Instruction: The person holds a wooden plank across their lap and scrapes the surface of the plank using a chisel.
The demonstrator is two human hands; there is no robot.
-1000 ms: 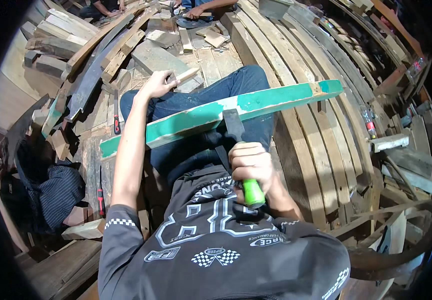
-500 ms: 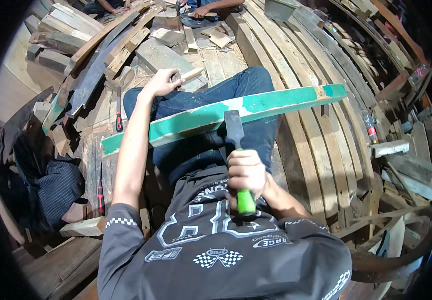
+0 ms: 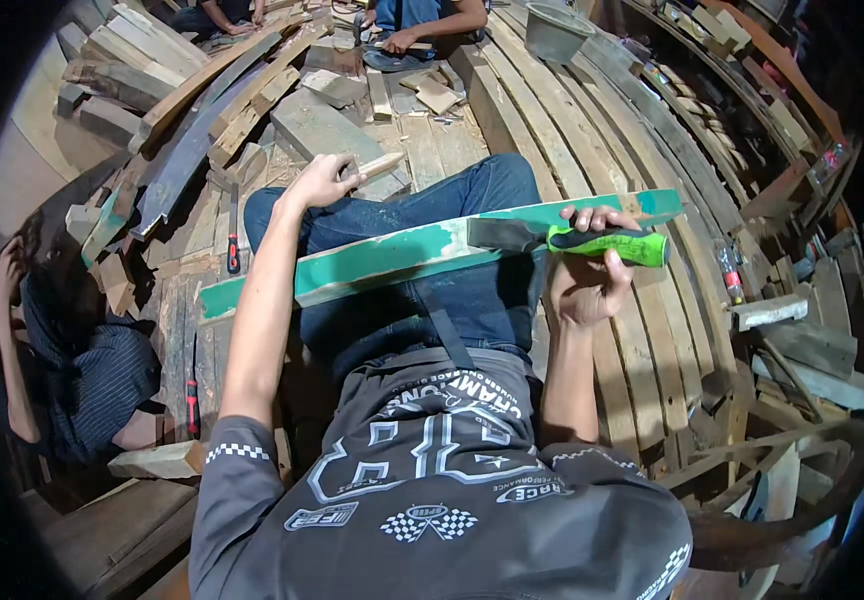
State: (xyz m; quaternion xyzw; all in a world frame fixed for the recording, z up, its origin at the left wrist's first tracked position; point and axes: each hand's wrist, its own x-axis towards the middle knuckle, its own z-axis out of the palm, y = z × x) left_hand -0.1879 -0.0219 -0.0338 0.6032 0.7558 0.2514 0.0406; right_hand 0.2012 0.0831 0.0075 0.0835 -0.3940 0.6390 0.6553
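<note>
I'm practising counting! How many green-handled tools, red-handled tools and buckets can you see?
Green-handled chisel: 1
Red-handled tools: 2
Grey bucket: 1
Total: 4

Head-worn fisheye, one steep downward view
The scene is looked down on from the wearer's head and faced toward the far edge of the planked floor (image 3: 435,150); the shirt (image 3: 352,545) is caught closest, the left hand (image 3: 320,183) and right hand (image 3: 588,285) at middle range, with straight edges bent toward the dark rim.
</note>
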